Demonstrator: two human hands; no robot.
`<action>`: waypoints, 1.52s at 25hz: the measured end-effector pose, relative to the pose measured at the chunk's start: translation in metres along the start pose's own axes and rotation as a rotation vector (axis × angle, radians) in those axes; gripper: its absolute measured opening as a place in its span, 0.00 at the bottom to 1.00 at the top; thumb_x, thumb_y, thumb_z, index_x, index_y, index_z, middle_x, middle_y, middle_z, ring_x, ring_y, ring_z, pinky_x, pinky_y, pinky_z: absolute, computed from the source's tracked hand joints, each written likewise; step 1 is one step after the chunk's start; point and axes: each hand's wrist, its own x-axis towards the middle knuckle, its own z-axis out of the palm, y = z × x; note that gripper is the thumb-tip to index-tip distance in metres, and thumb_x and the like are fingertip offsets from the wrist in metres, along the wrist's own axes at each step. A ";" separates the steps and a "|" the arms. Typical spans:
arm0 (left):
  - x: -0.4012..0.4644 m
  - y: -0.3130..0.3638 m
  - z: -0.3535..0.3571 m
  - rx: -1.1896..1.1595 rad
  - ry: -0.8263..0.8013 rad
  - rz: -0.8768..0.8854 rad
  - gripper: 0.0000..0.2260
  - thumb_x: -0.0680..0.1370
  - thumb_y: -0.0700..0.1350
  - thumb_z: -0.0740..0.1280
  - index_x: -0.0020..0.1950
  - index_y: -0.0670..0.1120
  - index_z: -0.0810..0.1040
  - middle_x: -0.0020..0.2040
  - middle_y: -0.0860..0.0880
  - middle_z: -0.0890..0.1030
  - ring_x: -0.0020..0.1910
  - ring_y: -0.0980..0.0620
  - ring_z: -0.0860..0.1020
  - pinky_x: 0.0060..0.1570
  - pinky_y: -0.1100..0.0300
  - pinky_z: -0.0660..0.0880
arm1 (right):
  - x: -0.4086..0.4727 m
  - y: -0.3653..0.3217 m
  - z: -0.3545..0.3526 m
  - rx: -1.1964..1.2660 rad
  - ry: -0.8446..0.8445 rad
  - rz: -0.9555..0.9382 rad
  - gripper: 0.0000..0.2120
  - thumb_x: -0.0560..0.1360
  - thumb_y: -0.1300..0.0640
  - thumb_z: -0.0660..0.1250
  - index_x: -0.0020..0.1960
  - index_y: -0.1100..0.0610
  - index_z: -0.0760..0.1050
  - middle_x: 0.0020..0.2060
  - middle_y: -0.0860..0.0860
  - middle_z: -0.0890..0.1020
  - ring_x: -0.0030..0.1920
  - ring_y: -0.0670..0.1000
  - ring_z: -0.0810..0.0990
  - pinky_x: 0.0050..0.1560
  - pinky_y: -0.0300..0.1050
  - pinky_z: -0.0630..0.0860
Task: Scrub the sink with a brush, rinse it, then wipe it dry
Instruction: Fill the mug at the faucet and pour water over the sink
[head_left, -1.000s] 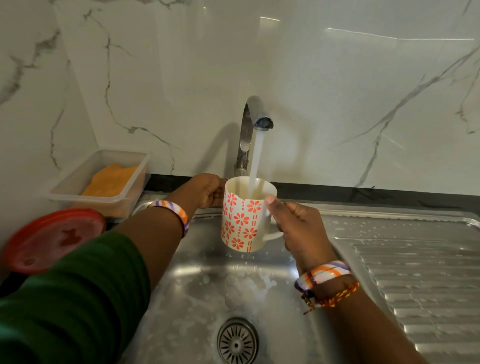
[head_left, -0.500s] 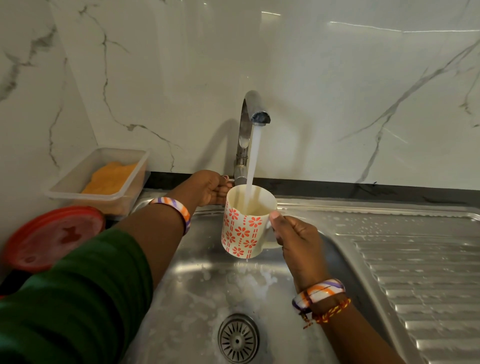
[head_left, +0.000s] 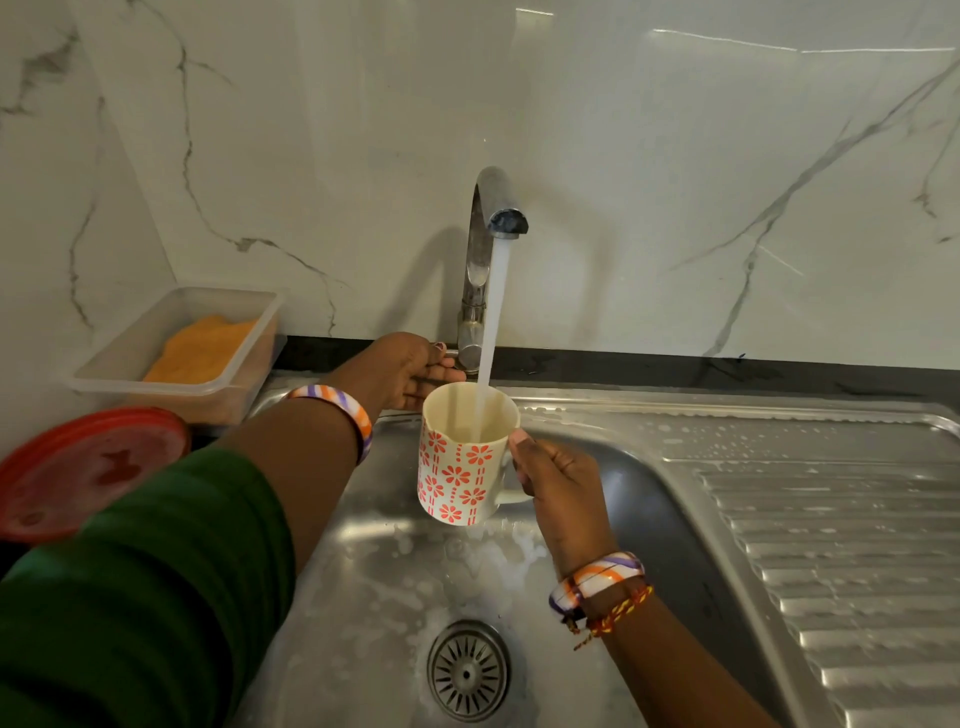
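The stainless steel sink (head_left: 374, 597) lies below both hands, its smooth basin streaked with white suds around a round slotted drain (head_left: 467, 671); a ribbed draining board (head_left: 831, 545) adjoins it on the right. The right hand (head_left: 558, 480) grips the handle of a glossy flower-patterned mug (head_left: 457, 467) under the water stream (head_left: 493, 312); the left hand (head_left: 405, 371) curls round the chrome faucet (head_left: 480, 270) lever.

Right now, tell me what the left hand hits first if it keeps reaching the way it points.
Likely the tap: the left hand already reaches its base, seemingly touching the lever there.
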 end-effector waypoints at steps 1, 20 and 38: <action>0.001 -0.001 0.000 0.001 0.000 0.001 0.11 0.81 0.45 0.59 0.43 0.41 0.76 0.43 0.45 0.81 0.54 0.45 0.79 0.62 0.47 0.72 | 0.000 0.001 0.001 0.004 0.001 0.005 0.19 0.78 0.54 0.60 0.28 0.53 0.70 0.23 0.43 0.72 0.28 0.43 0.70 0.35 0.32 0.68; 0.001 -0.007 0.000 0.004 -0.043 0.029 0.12 0.82 0.47 0.56 0.45 0.43 0.74 0.46 0.46 0.79 0.50 0.46 0.77 0.56 0.52 0.71 | 0.008 0.040 0.003 -0.126 -0.020 0.208 0.19 0.78 0.61 0.60 0.29 0.52 0.68 0.26 0.48 0.71 0.30 0.46 0.68 0.39 0.39 0.68; -0.006 -0.002 0.004 0.056 0.033 0.029 0.12 0.82 0.47 0.56 0.54 0.41 0.76 0.55 0.44 0.81 0.52 0.46 0.78 0.61 0.51 0.69 | 0.008 0.021 0.006 0.024 0.064 0.272 0.16 0.73 0.53 0.69 0.28 0.57 0.73 0.27 0.51 0.76 0.30 0.47 0.72 0.33 0.36 0.67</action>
